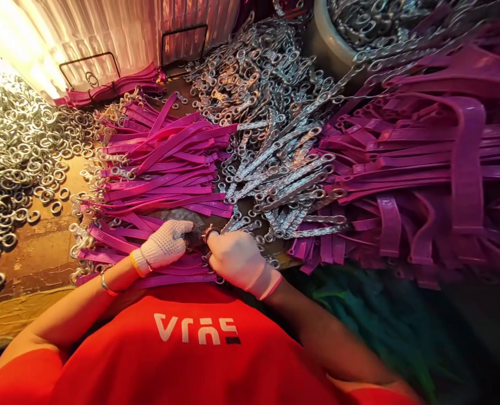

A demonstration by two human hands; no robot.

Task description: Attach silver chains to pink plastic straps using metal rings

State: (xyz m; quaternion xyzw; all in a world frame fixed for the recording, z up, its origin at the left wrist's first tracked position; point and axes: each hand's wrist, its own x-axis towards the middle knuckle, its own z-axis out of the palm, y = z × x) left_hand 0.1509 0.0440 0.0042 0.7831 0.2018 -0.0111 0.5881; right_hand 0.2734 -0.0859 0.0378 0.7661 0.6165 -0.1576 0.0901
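Note:
My left hand (165,244), in a white dotted glove, is closed with its thumb towards the right. Close beside it my right hand (238,260), in a plain-looking white glove, is closed into a fist. A small dark piece (197,236) shows in the gap between the two hands; its kind is unclear, and the fingers hide most of it. Under and behind the hands lie rows of purple straps (169,194) with small metal links (79,239) at their left ends. To the right of them is a pile of silver twisted metal chain pieces (289,177) with ringed ends.
Loose metal rings (26,146) cover the table's left side. More purple straps (418,146) are heaped at the right. A bucket (332,42) of metal pieces stands at the back right. Translucent ribbed material (127,34) and a purple strap bundle (115,90) are at the back.

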